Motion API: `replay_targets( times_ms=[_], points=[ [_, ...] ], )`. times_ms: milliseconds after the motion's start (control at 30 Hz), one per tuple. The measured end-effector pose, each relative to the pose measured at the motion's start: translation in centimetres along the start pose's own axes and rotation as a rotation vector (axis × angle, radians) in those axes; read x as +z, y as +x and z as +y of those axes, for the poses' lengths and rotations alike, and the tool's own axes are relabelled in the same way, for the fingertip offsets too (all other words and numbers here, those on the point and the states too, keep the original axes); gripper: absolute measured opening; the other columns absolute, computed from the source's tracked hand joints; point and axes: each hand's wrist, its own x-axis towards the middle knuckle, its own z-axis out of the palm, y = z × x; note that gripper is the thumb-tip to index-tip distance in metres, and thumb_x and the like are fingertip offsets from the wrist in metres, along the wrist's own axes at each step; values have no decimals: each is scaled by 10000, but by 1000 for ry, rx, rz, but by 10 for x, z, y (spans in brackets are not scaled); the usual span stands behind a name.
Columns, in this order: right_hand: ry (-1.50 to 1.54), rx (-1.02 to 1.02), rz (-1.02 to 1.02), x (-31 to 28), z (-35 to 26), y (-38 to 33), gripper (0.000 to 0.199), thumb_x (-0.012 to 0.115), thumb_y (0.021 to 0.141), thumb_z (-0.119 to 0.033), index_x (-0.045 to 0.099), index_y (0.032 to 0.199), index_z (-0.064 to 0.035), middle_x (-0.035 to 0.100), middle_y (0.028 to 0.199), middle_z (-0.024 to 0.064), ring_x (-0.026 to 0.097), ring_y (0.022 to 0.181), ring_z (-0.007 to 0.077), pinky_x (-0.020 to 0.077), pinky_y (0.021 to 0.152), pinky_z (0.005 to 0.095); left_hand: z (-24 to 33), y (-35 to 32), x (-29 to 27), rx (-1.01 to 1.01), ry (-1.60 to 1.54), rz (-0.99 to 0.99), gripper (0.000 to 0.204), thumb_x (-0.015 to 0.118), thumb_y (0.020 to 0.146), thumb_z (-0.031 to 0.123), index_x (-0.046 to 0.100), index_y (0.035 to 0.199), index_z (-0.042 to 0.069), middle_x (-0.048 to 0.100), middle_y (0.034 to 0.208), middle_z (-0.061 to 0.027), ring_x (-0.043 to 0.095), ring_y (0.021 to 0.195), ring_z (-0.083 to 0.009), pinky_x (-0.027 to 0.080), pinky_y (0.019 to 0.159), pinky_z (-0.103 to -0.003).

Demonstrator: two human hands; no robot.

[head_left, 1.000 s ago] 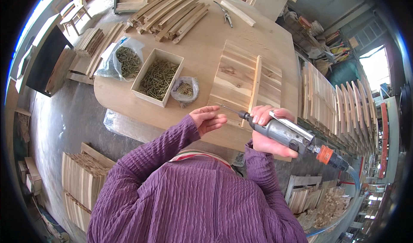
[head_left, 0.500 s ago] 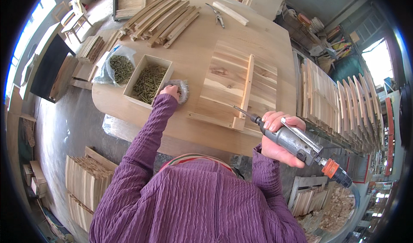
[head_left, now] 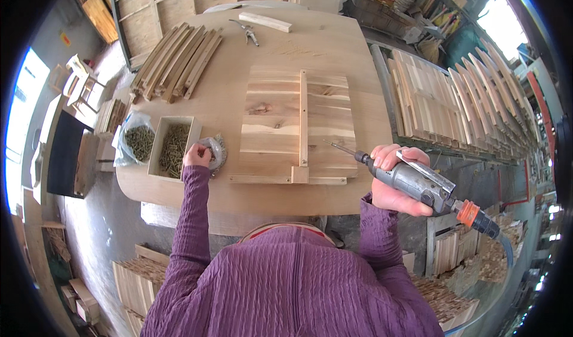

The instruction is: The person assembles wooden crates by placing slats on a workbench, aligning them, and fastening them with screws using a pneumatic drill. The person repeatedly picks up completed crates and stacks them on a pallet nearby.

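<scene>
My right hand (head_left: 394,185) is wrapped around a grey metal air screwdriver (head_left: 412,183) with an orange hose fitting. Its long bit (head_left: 341,148) points left, above the right part of a wooden panel (head_left: 271,125). A narrow wooden strip (head_left: 303,110) lies across that panel, with a small block (head_left: 299,174) at its near end. Over on the left, my left hand (head_left: 197,156) has its fingers curled together at the edge of a clear plastic bag (head_left: 216,152) of small hardware. What they hold, if anything, is hidden. Beside it stands an open wooden box (head_left: 196,135) full of screws (head_left: 174,147).
Another plastic bag of screws (head_left: 138,140) sits left of the box. Stacked wooden strips (head_left: 173,62), an air blow gun (head_left: 248,34) and a loose batten (head_left: 265,22) lie farther back on the table (head_left: 334,44). Panels (head_left: 427,98) stand at the right. An air hose (head_left: 507,250) trails from the screwdriver.
The view has turned, shifting the table leftward in the picture. My left hand has drawn back from inside the small bag to its edge near the box. My right hand keeps hold of the air screwdriver.
</scene>
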Motion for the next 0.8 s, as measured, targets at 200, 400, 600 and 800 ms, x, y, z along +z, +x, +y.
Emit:
replay_targets(
  times_ms=[200,400,600,800],
  points=[
    [-23,13,60,-13,5,5,914,448,610,-813,438,1011,9,520,662,104,520,599,212,437,554,332,11,-1,0,-79,-94,38,134,589,748,158,580,759,24,608,641,-77,591,596,-173,466,598,-299],
    [-70,42,42,-11,23,13,895,397,611,-836,441,989,-25,509,647,69,504,583,182,430,559,332,16,6,11,-358,-923,-74,48,530,804,81,556,810,42,603,635,-47,430,452,-39,318,382,-196],
    [-25,80,15,-2,48,18,897,416,609,-829,444,991,-18,514,652,73,511,589,189,429,560,331,87,5,47,-429,-1096,-340,147,529,830,98,574,930,1,624,717,-82,377,405,-29,287,345,-175],
    [-17,96,-48,3,68,23,909,417,606,-832,451,994,-11,512,648,77,505,587,194,421,557,331,110,15,93,-208,-746,-487,190,566,817,176,614,909,17,645,753,-77,486,467,-80,398,431,-218]
  ],
)
